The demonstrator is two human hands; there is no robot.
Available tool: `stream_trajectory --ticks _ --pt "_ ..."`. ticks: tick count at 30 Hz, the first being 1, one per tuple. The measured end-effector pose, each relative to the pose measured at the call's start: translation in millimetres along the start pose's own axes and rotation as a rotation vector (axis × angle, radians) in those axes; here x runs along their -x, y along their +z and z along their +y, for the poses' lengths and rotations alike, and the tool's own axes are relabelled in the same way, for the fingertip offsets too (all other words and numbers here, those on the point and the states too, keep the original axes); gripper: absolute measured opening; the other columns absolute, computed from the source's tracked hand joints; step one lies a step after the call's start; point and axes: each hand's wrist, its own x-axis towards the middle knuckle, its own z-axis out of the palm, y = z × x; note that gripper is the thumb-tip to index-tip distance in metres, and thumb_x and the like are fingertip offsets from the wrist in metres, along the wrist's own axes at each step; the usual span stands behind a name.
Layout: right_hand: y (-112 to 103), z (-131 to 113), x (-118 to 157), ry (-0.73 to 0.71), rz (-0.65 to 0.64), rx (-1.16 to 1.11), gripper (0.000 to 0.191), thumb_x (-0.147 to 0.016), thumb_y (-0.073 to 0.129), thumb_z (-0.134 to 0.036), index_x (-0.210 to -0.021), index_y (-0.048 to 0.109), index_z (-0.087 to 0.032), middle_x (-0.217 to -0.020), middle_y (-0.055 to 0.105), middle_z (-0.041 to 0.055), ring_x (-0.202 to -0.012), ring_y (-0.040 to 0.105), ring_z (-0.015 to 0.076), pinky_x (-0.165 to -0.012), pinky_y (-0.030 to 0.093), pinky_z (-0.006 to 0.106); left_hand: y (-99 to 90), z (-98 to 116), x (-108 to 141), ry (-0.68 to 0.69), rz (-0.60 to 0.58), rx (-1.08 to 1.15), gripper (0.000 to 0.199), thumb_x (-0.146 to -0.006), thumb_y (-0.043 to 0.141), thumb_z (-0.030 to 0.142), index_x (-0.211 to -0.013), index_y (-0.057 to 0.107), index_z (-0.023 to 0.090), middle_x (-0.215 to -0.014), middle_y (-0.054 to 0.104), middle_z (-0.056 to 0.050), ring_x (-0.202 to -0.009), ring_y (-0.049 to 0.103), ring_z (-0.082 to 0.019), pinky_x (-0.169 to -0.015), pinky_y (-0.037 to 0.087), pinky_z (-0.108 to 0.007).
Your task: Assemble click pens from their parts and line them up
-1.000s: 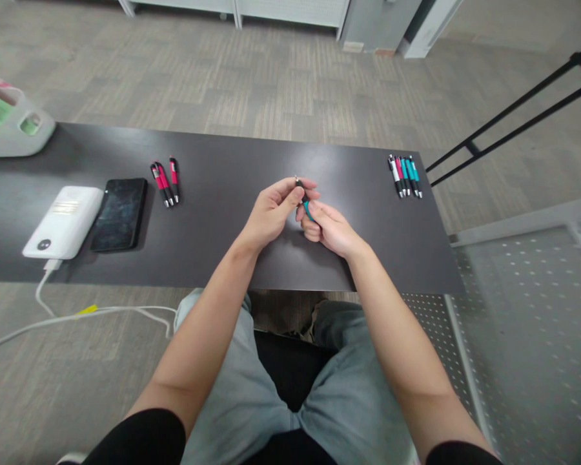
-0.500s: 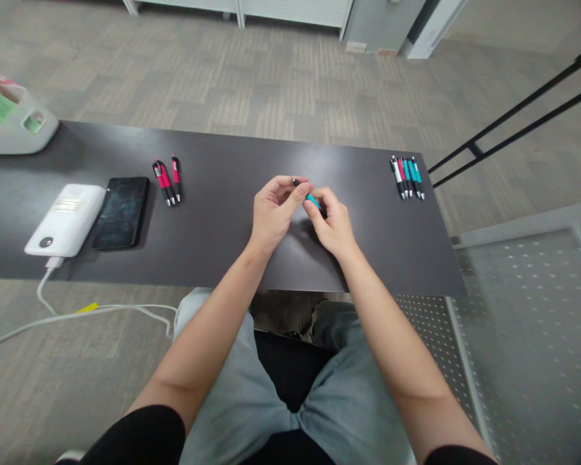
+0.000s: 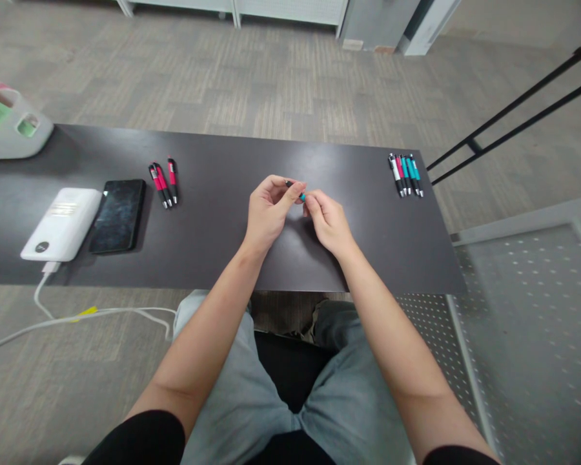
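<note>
A grey, streaky carpeted floor (image 3: 213, 84) stretches out beyond the long, dark grey, smooth surface (image 3: 208, 245) in front of me. At its far left stands a white plastic container (image 3: 10, 142) with something green and pink inside. Nearer me on that side lie a white, rounded power bank (image 3: 62, 223) with a white cable (image 3: 41, 294) plugged into its near end, and beside it a black, glossy rectangular phone (image 3: 119, 216).

Just to the right of the phone I see a pair of pink-and-black pens (image 3: 161, 186) lying close together, with a third pink-and-black pen (image 3: 173, 181) beside them. Well apart from these, near the right end of the surface, a row of black-gripped pens (image 3: 403, 175) lies side by side: a white one at the left, then pink, then teal ones.

Between the two groups, above the middle of the surface, is the slim teal-and-black pen (image 3: 303, 196) in my fingers, mostly hidden by them. My left hand (image 3: 267, 210) pinches it between thumb and fingers, its black end poking out at the upper left. My right hand (image 3: 330, 223) has thumb and fingertips drawn together at the teal part, close against my left.
</note>
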Motion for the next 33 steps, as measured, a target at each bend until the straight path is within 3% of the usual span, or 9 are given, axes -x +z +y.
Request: stream_trajectory --ticks 3,5,10,14,20,25,30,33 --pt "-0.9 -5.0 -0.4 0.025 0.037 -0.028 0.065 -0.108 0.085 -0.095 -0.112 0.065 -0.034 -0.102 0.072 0.0022 -0.091 0.064 0.0261 -0.092 0.062 0.043 1.6 0.8 -0.6 -0.041 0.027 -0.025 0.064 -0.089 0.122 0.072 -0.094 0.078 0.025 -0.098 0.092 -0.003 -0.091 0.089 -0.019 -0.091 0.071 -0.033" --pt "-0.6 -6.9 -0.2 0.043 0.046 -0.044 0.066 -0.105 0.091 -0.094 -0.114 0.064 -0.034 -0.099 0.069 -0.0003 -0.087 0.060 0.0243 -0.089 0.060 0.042 2.7 2.2 -0.8 -0.071 0.037 -0.038 0.061 -0.094 0.121 0.066 -0.094 0.076 0.025 -0.099 0.091 -0.004 -0.093 0.089 -0.019 -0.094 0.071 -0.034" --pt "-1.0 -7.3 -0.1 0.031 0.007 -0.016 0.066 -0.116 0.069 -0.098 -0.108 0.069 -0.032 -0.091 0.066 0.0019 -0.090 0.062 0.0274 -0.096 0.061 0.045 4.0 5.8 -0.9 -0.106 0.031 -0.041 0.057 -0.098 0.120 0.060 -0.095 0.075 0.025 -0.095 0.088 -0.002 -0.085 0.084 -0.018 -0.090 0.069 -0.034" --pt "-1.5 -5.2 -0.3 0.023 0.056 -0.013 0.062 -0.107 0.088 -0.092 -0.114 0.068 -0.033 -0.098 0.068 0.0010 -0.089 0.059 0.0253 -0.091 0.059 0.042 4.0 4.8 -1.1 -0.087 0.035 -0.054 0.061 -0.097 0.120 0.065 -0.093 0.074 0.026 -0.095 0.088 -0.003 -0.092 0.087 -0.019 -0.092 0.070 -0.034" --pt "-1.1 -5.1 -1.9 -0.013 0.025 -0.004 0.068 -0.117 0.067 -0.098 -0.102 0.068 -0.032 -0.094 0.067 0.0041 -0.095 0.064 0.0290 -0.099 0.060 0.046 1.9 0.7 -0.8 -0.043 0.025 -0.052 0.066 -0.094 0.118 0.074 -0.093 0.073 0.025 -0.093 0.088 -0.001 -0.083 0.083 -0.017 -0.086 0.070 -0.033" --pt "0.7 -4.5 -1.0 0.018 0.069 -0.020 0.066 -0.107 0.084 -0.098 -0.114 0.069 -0.033 -0.096 0.069 -0.0003 -0.087 0.059 0.0248 -0.091 0.058 0.042 2.4 2.6 -0.9 -0.055 0.053 -0.068 0.061 -0.096 0.119 0.067 -0.093 0.074 0.026 -0.096 0.089 -0.002 -0.089 0.085 -0.018 -0.091 0.069 -0.032" --pt "-1.5 -7.1 -0.4 0.028 0.032 -0.003 0.068 -0.115 0.068 -0.100 -0.110 0.071 -0.033 -0.089 0.065 0.0002 -0.086 0.061 0.0265 -0.090 0.056 0.043 4.6 2.5 -0.7 -0.073 0.062 -0.060 0.061 -0.097 0.120 0.063 -0.091 0.072 0.026 -0.092 0.086 -0.001 -0.085 0.083 -0.017 -0.089 0.069 -0.032" --pt "-2.0 -8.5 -0.4 0.024 0.031 -0.025 0.065 -0.108 0.083 -0.098 -0.112 0.070 -0.034 -0.096 0.071 0.0010 -0.086 0.062 0.0260 -0.089 0.057 0.043 4.4 3.1 -1.6 -0.071 0.078 -0.062 0.065 -0.094 0.121 0.067 -0.090 0.070 0.026 -0.091 0.086 0.000 -0.085 0.083 -0.017 -0.087 0.069 -0.031"
